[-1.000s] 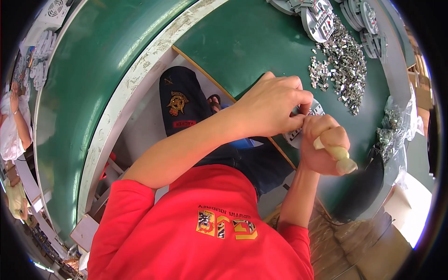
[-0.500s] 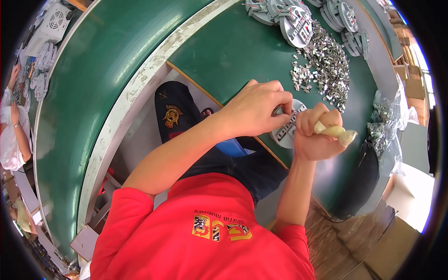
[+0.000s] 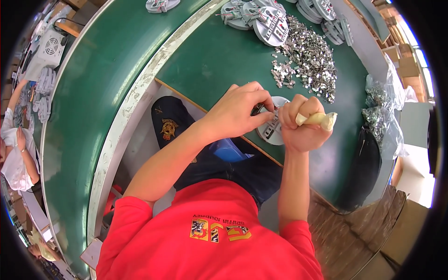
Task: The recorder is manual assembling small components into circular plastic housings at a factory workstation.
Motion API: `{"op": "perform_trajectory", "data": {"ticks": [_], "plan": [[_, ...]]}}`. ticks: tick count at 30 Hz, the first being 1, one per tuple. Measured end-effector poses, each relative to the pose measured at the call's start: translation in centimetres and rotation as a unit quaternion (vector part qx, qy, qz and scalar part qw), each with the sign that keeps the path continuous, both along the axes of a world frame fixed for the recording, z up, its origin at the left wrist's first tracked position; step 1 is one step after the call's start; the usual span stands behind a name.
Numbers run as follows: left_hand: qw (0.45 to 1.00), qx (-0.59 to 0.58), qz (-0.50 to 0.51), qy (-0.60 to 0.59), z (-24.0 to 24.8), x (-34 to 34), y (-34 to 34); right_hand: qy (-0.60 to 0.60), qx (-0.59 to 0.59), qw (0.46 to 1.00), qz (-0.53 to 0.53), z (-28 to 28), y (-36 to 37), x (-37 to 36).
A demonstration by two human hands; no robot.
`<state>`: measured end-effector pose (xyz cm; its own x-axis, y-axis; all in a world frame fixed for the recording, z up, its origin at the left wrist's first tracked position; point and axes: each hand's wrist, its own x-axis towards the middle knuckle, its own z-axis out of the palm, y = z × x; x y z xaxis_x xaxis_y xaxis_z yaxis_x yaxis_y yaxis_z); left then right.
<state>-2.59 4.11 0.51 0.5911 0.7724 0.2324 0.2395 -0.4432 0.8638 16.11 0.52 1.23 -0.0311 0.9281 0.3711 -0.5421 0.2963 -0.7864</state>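
A round light-grey disc [image 3: 272, 130] with slots and small dark parts lies near the front edge of the green bench, partly covered by my hands. My left hand [image 3: 242, 109] is closed over its left side. Thumb and fingers pinch a small dark metal piece [image 3: 256, 110], mostly hidden. My right hand [image 3: 298, 126] makes a fist at the disc's right side. It grips a pale yellow handle [image 3: 322, 121] with a knobbed end that sticks out to the right; its other end is hidden.
Beyond the disc lies a heap of small shiny metal clips [image 3: 312, 60]. Stacked grey discs with wires [image 3: 266, 23] stand behind it. Clear plastic bags [image 3: 380, 112] and a black rounded object [image 3: 361, 172] lie at right. A green conveyor belt [image 3: 116, 56] curves past at left, with co-workers beyond.
The whole view has shifted, so the bench things sit further left. Both hands keep much the same grip at the disc. A grey wired disc now shows on the far belt.
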Motion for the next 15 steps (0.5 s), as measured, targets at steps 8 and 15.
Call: {"op": "perform_trajectory", "data": {"ticks": [8,15], "plan": [[1.000,-0.025,0.001,0.007,0.05,0.08,0.15,0.005,-0.014,1.000,-0.011,-0.03,-0.14,0.02],[1.000,0.001,0.006,0.015,-0.06,0.13,0.08,-0.071,-0.013,0.997,-0.012,0.04,-0.36,-0.02]]}}
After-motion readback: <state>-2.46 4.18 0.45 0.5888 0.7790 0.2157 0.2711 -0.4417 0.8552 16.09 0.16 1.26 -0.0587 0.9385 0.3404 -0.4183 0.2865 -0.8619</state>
